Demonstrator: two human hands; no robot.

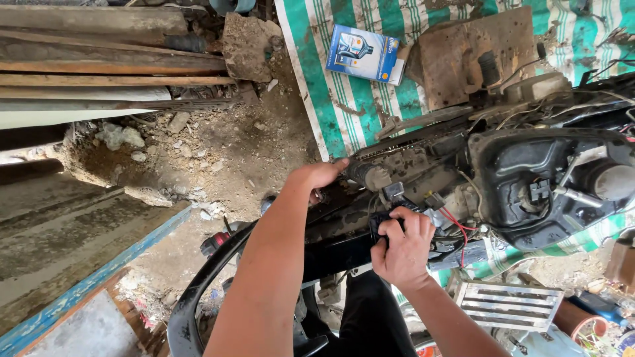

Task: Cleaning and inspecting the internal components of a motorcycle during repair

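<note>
I look down on a stripped, dirty motorcycle front with bare black plastic and wiring. My left hand (316,177) reaches over the black frame and rests on the grimy handlebar area (397,162), fingers curled around its edge. A small black connector block (387,223) with red wires (456,228) running from it is pinched in my right hand (402,250). The back of the headlight housing (549,188), black with a grey bulb socket, lies to the right of both hands.
A blue and white cardboard box (362,53) lies on a green striped tarp (317,86). Wooden planks (99,63) are stacked at upper left above rubble and dirt. A metal grille (506,305) sits at lower right, near a rusty panel (463,56).
</note>
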